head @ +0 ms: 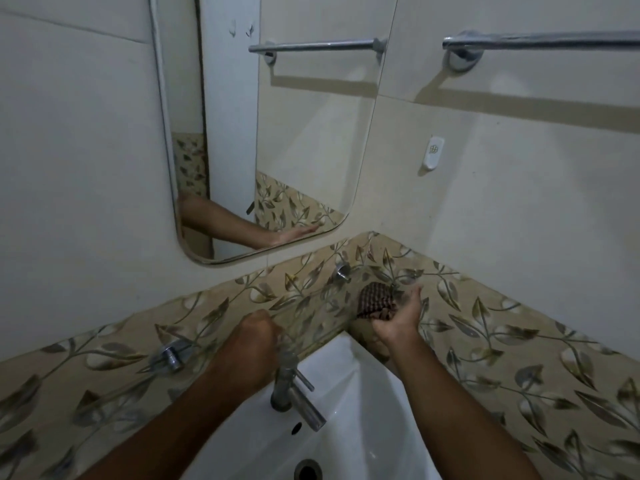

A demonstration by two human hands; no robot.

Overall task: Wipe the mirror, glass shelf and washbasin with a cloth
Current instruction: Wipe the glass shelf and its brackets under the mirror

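Head view showed two hands at a corner glass shelf (pixel 311 317) over a white washbasin (pixel 349 403).
One brown checked cloth (pixel 375 301), bunched up, sat on the shelf, held by the curled fingers of the right hand (pixel 398 318). The left hand (pixel 256 336) made a fist near the one tap (pixel 292 389); what it held was hidden. One mirror (pixel 263 133) hung above.

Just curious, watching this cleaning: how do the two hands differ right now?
The right hand grips a checked cloth against the glass shelf in the corner; the left hand holds no cloth and is curled at the shelf's front edge. The right hand reaches further back than the left. Both are bare, above the washbasin.
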